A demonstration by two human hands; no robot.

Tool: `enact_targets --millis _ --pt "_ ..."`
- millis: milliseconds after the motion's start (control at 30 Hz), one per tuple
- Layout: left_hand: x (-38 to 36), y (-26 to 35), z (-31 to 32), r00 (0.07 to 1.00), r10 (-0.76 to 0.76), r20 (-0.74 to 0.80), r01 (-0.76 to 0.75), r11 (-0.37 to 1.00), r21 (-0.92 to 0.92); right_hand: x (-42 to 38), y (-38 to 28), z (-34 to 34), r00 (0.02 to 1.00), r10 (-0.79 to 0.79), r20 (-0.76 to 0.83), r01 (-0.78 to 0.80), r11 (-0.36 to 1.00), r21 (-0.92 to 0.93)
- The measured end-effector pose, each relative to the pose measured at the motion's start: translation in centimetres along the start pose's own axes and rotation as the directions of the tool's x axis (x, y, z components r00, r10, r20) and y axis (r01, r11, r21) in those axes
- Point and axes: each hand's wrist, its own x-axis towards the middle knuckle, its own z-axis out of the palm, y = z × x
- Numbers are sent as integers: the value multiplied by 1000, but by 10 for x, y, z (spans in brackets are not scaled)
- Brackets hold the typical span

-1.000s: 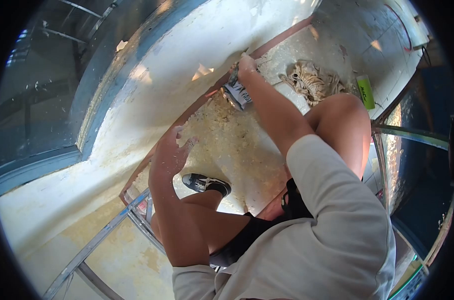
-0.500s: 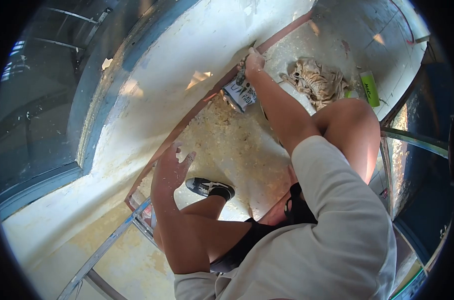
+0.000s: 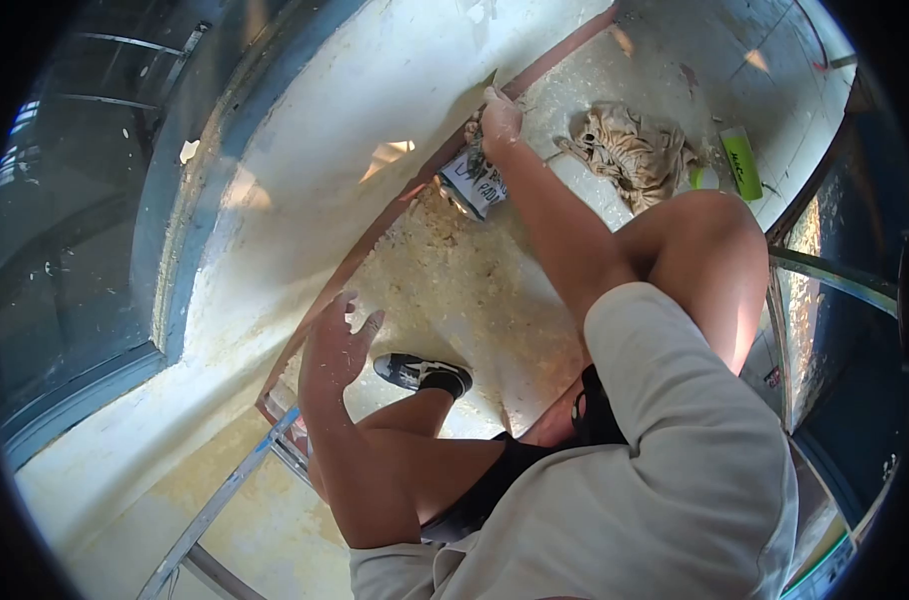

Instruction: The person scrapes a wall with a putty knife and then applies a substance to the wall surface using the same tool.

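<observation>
My right hand (image 3: 502, 122), dusted white, is closed at the foot of the white wall. The small dark blade of a scraper (image 3: 491, 78) sticks out beyond its fingers, close to the wall; the handle is hidden in the grip. Just below that hand, a white tub with black lettering (image 3: 467, 188) stands by the reddish skirting strip (image 3: 375, 235). My left hand (image 3: 340, 340) hangs near the wall on the left, holding nothing, its powdery fingers apart and slightly curled.
A crumpled beige cloth (image 3: 630, 155) and a bright green box (image 3: 741, 163) lie to the right. Pale flakes cover the floor (image 3: 445, 270). A metal frame (image 3: 220, 500) stands at lower left, with a blue-framed window (image 3: 85, 230) above it. My shoe (image 3: 405, 372) rests on the floor.
The view has shifted slightly. My right hand sits a little farther up and left, with more of the blade showing. The left hand stays open in nearly the same place.
</observation>
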Motion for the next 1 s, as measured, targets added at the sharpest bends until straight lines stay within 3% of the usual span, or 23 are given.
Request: enact_targets --millis 33,67,200,233,300,433,467,500,567,667,733,867,900,1000 --pt "3 0 -1 999 11 -39 -9 999 36 3 -11 1 998 65 21 -65 997 38" --pt "3 2 -1 999 25 -28 -24 999 29 -2 -14 -3 989 111 95 -107 993 -40" --pt "4 11 4 999 -31 34 30 999 46 0 -8 12 995 -97 -16 94 988 -124" --pt "1 9 4 998 -46 42 44 998 52 -4 -5 4 996 -80 -23 77 989 -125" --pt "2 9 2 999 17 -30 -15 998 65 -11 -15 0 992 27 121 -22 999 -40" --pt "6 7 5 999 48 10 -47 999 -19 1 -16 11 999 -16 35 16 1000 3" --pt "7 8 5 1000 14 7 -15 998 54 13 -26 8 991 134 -9 -133 987 91" --pt "8 9 2 1000 -15 -1 15 991 130 7 -24 11 991 137 -2 -136 986 95" --pt "10 7 7 1000 7 4 -8 997 72 -11 -25 15 994 101 42 -104 993 59" --pt "17 7 9 999 31 25 -32 998 57 9 -16 15 995 82 -54 -81 996 34" --pt "8 6 10 999 12 43 -15 996 91 41 -32 -4 971 238 15 -238 964 120" --pt "2 10 12 998 63 3 -63 997 35 -1 -35 -3 979 171 112 -180 981 73" --pt "3 7 12 998 62 10 -62 998 -31 18 -36 -7 979 172 111 -181 980 78" --pt "-4 7 10 999 -23 25 23 1000 22 67 -31 -29 947 305 105 -316 943 107"
